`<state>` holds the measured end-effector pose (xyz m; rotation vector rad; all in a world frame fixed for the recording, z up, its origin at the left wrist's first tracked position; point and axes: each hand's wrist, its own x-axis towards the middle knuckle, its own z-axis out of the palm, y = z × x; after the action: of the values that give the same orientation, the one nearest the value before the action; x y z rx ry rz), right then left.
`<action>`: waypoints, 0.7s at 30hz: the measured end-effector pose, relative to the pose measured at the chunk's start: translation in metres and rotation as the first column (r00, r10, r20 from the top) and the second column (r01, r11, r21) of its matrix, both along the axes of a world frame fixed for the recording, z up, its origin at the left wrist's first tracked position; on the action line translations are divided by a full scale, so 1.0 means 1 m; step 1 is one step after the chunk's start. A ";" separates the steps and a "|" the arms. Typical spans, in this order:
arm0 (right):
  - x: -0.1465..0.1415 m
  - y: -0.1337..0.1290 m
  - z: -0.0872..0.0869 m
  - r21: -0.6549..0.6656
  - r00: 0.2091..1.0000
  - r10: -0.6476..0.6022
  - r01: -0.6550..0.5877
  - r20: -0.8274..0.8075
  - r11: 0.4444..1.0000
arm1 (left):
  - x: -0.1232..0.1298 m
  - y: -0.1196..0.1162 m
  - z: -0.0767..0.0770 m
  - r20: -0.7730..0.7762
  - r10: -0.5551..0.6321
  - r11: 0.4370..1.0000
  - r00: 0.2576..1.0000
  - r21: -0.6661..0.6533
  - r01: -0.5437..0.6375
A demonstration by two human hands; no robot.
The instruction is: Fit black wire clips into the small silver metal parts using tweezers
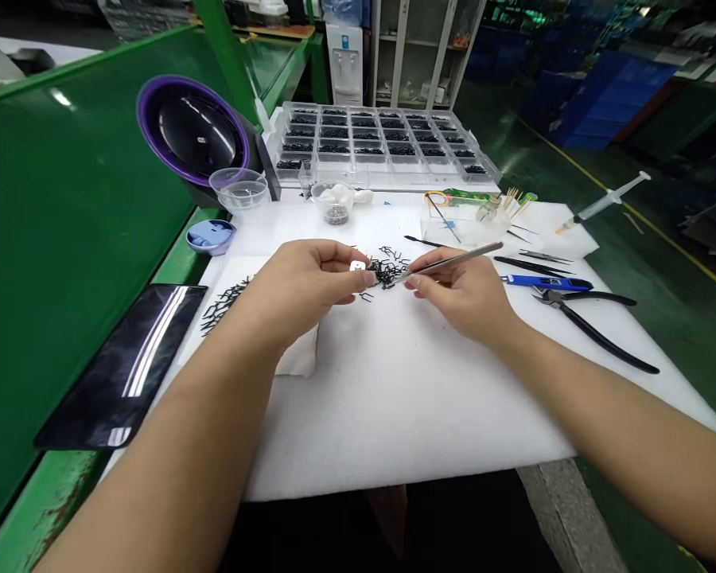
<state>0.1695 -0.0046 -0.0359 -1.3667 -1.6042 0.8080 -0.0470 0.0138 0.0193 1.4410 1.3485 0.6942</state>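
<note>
My right hand [462, 294] grips metal tweezers [465, 256] like a pen, their tips pointing left toward a pile of small black forked pieces [387, 269]. Close by, my left hand [310, 290] is closed in a pinch at the pile's left edge. Whatever sits between its thumb and fingertips is too small to make out against the black pieces. A small white square [358, 267] shows at the left fingers. More black pieces [223, 306] lie beyond my left forearm, and a white cloth [298, 354] is partly under that hand.
A divided clear organizer [387, 167] of black pieces stands at the back. Cutting pliers [597, 322], a blue pen-like tool [546, 282] and a syringe [608, 199] lie right. Clear cups [239, 189], a purple-rimmed black device [194, 139] and a dark glossy panel [122, 366] are left.
</note>
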 end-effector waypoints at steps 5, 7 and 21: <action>-0.005 0.000 -0.004 -0.011 0.996 0.071 -0.070 0.049 0.997 | 0.001 0.001 0.002 -0.009 0.005 1.000 1.000 -0.021 -0.005; -0.005 0.001 -0.006 0.000 0.996 0.054 -0.054 0.065 0.999 | 0.001 0.002 0.001 -0.044 -0.008 1.000 0.999 -0.025 0.007; -0.004 0.002 -0.006 0.019 0.992 0.058 -0.061 0.116 0.998 | 0.000 0.004 0.003 -0.230 -0.032 0.999 0.973 0.024 0.038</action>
<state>0.1660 -0.0021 -0.0423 -1.3766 -1.7457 0.7551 -0.0469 0.0181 0.0220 1.6025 1.4905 0.5375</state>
